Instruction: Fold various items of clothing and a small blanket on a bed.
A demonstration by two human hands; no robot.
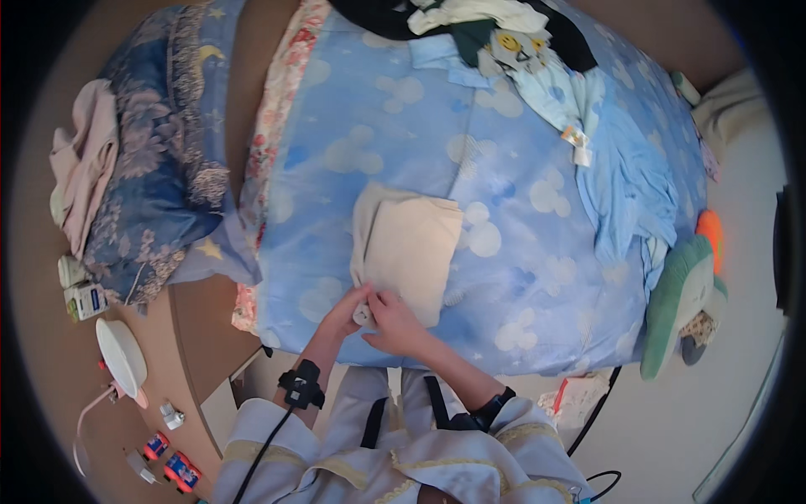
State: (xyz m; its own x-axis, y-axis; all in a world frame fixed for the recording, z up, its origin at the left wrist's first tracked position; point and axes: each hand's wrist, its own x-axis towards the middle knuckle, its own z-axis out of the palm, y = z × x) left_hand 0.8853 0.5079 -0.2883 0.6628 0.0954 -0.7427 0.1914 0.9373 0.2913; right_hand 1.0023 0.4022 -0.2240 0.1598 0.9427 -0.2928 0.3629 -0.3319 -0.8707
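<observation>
A cream cloth garment [412, 252], folded into a rough rectangle, lies on the blue bedspread in front of me. My left hand [346, 313] grips its near left corner. Beside it, my right hand [395, 322] pinches the same edge, with the thumb and fingertips close to the left fingers. A small whitish bunched piece [363, 315] with a dark mark shows between the two hands; whether it belongs to the garment, I cannot tell. Along the garment's left side runs a slightly greyer folded strip.
Light blue clothing [630, 183] and other garments [478, 25] lie across the bed's far and right parts. A green plush toy [677, 302] sits at the right edge. Pillows [151, 145] are on the left, above a bedside table [189, 378] with a white lamp [121, 358] and toy cars [181, 471].
</observation>
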